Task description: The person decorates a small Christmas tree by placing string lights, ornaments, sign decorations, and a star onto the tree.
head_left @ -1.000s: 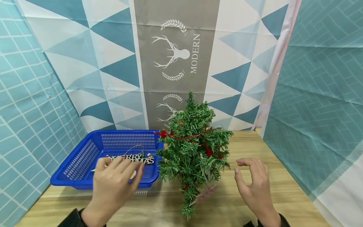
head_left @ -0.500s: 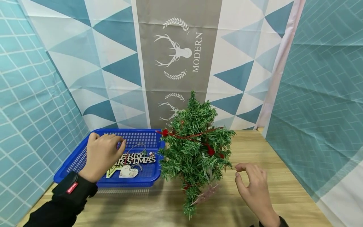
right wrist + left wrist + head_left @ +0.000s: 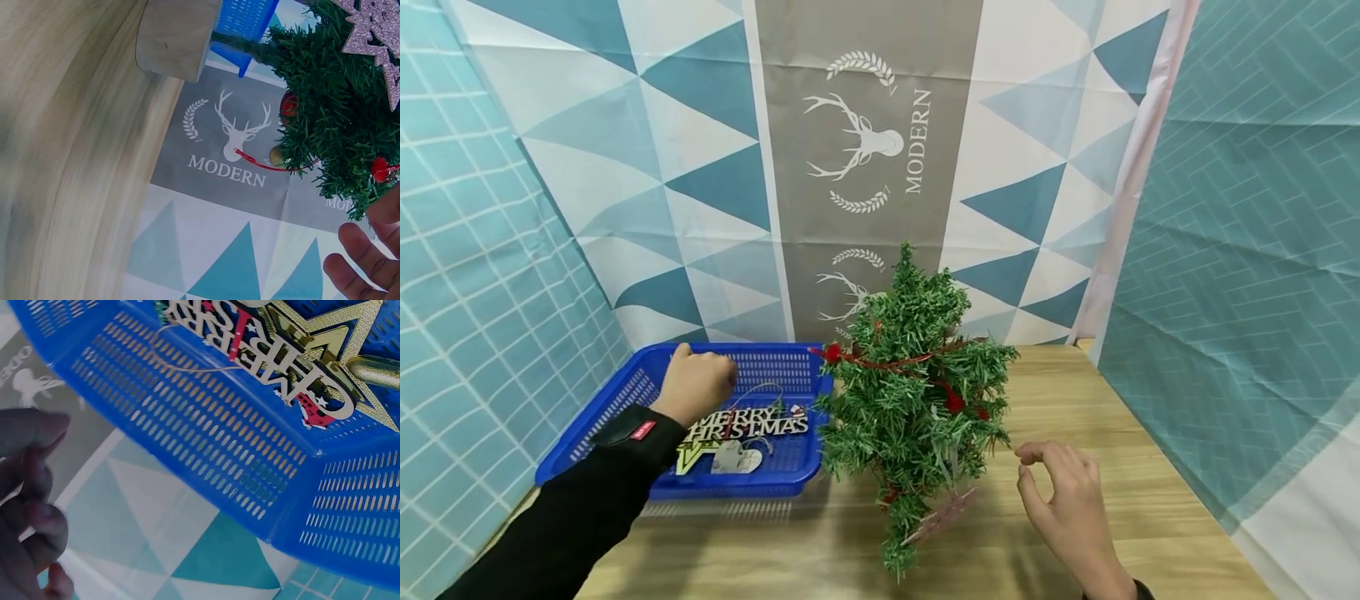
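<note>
My left hand (image 3: 698,385) hovers over the blue basket (image 3: 760,486), its fingers loosely curled with nothing visible in them. Inside the basket lie a wooden "Merry Christmas" sign (image 3: 752,423), a gold star (image 3: 369,328) and a pale heart-shaped ornament (image 3: 736,458). A small Christmas tree (image 3: 917,392) stands right of the basket, wound with a red garland (image 3: 891,364). A glittery pink ornament (image 3: 942,515) hangs low on its near side. My right hand (image 3: 1067,496) is held beside the tree, thumb and forefinger curved with a gap between them, holding nothing.
The wood-grain table (image 3: 1135,467) extends right of the tree. Behind stands a patterned cloth backdrop (image 3: 880,150) with a deer print. Teal cloth walls close in both sides. The tree's wooden base (image 3: 175,40) shows in the right wrist view.
My left hand has moved left from in front of the basket, then forward over its far part, uncovering the sign and ornaments. My right hand has stayed nearly still beside the tree.
</note>
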The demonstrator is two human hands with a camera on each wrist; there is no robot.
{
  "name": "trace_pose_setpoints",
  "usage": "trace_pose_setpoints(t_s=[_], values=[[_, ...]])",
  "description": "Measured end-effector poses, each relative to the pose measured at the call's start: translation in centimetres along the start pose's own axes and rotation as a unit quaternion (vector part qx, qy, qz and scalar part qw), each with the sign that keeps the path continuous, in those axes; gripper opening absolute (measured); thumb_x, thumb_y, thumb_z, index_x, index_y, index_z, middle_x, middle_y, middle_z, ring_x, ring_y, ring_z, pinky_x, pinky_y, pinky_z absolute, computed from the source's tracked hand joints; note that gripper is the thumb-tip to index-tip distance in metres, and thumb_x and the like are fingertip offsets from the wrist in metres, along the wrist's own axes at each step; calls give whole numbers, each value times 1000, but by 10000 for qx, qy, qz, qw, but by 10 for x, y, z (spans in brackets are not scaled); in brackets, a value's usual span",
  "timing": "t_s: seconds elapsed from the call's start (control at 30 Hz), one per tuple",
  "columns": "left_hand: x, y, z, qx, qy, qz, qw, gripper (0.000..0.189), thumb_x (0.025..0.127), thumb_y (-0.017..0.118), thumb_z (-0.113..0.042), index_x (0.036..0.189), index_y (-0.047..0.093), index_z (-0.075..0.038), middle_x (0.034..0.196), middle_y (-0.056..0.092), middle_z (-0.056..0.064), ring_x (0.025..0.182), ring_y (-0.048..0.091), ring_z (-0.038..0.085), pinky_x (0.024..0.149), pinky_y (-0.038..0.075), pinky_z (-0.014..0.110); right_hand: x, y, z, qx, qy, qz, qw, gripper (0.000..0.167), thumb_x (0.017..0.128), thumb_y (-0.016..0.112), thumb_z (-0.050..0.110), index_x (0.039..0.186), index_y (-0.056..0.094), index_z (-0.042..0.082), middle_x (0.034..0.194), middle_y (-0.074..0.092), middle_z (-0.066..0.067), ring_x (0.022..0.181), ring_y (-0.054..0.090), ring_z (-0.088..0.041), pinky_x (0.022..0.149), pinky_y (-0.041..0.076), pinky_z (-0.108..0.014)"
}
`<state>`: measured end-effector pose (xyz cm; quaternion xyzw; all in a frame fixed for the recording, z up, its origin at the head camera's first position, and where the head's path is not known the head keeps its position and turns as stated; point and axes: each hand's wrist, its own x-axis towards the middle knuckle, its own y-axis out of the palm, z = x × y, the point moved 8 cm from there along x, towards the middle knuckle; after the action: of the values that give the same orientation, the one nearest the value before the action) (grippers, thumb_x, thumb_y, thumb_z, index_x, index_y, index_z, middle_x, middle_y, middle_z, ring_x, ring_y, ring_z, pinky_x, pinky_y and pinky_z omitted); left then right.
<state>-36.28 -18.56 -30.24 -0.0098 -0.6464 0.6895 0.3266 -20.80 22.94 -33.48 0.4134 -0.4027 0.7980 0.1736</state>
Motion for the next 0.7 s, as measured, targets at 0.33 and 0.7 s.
trace_pose_setpoints(t_s=[0.33,0.7], values=[[10,68,-35,-577,828,1811,9783,26,65,80,1,62,70,-22,65,62,-11,62,58,12,76,47,53,-7,0,-8,-96,246,167,9995,22,71,65,-5,87,62,10,81,63,1,80,55,-19,81,31,-45],[8,122,-41,-560,891,2405,9649,32,56,84,6,60,64,-20,63,60,-10,57,52,9,59,51,36,-13,-6,-15,-319,383,99,9987,26,69,66,-7,86,62,12,80,63,3,78,54,-16,82,31,-44]])
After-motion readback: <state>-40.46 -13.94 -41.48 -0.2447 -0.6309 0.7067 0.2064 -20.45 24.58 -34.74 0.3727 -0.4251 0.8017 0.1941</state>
